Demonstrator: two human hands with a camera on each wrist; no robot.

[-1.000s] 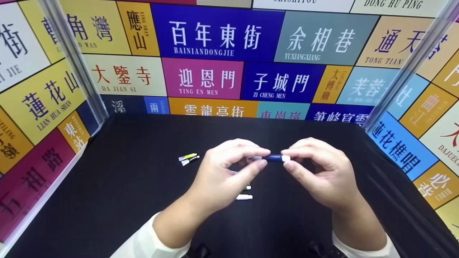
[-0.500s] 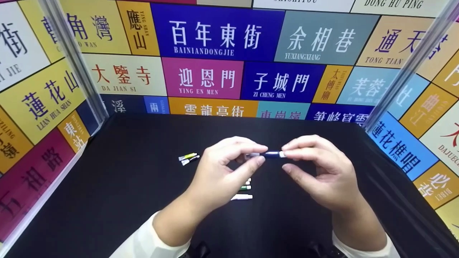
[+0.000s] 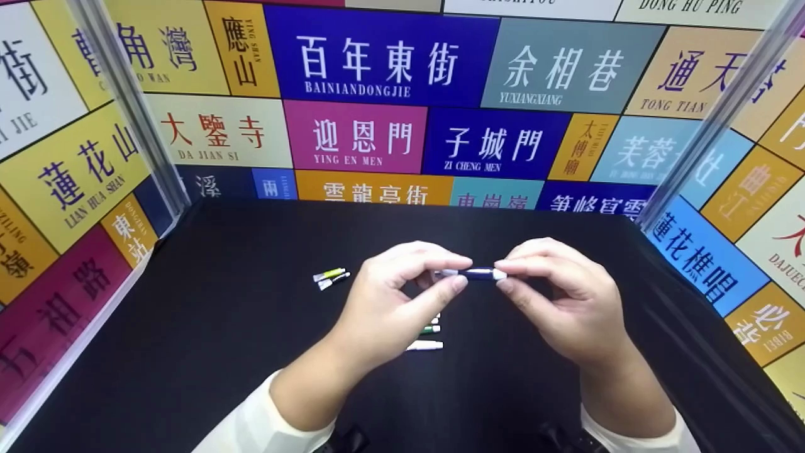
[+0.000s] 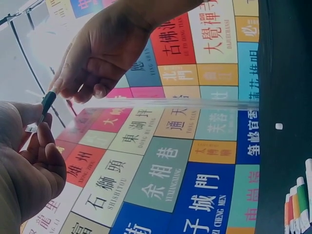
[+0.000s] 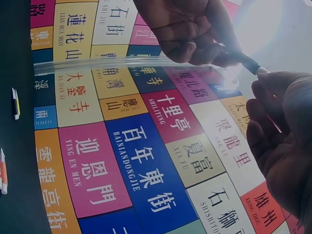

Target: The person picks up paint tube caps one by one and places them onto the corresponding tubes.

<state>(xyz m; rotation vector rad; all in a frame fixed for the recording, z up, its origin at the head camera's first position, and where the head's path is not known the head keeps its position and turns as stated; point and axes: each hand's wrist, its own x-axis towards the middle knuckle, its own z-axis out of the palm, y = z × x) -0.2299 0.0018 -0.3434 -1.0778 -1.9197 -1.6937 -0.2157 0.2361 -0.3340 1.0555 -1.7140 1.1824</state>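
Note:
Between my two hands hangs a small dark blue paint tube (image 3: 480, 274), lying nearly level above the black table. My left hand (image 3: 402, 296) pinches its left end between thumb and forefinger, covering part of it. At the other end, the thumb and fingers of my right hand (image 3: 560, 296) pinch the white tip (image 3: 500, 274). In the left wrist view the tube (image 4: 48, 102) looks dark, with both hands meeting on it. Under the left hand lie more tubes, among them a green tube (image 3: 433, 329) and a white tube (image 3: 427, 345), partly hidden.
A yellow-green tube (image 3: 329, 275) and a black tube (image 3: 333, 282) lie left of the hands on the black cloth (image 3: 239, 352). The left wrist view shows a small white piece (image 4: 279, 126) on the table. Panels with printed signs (image 3: 383, 56) stand around the table's back and sides.
Half a second ago my right thumb had come away from the white tip; now it is back against it. The left hand keeps its pinch, and the tube has barely shifted.

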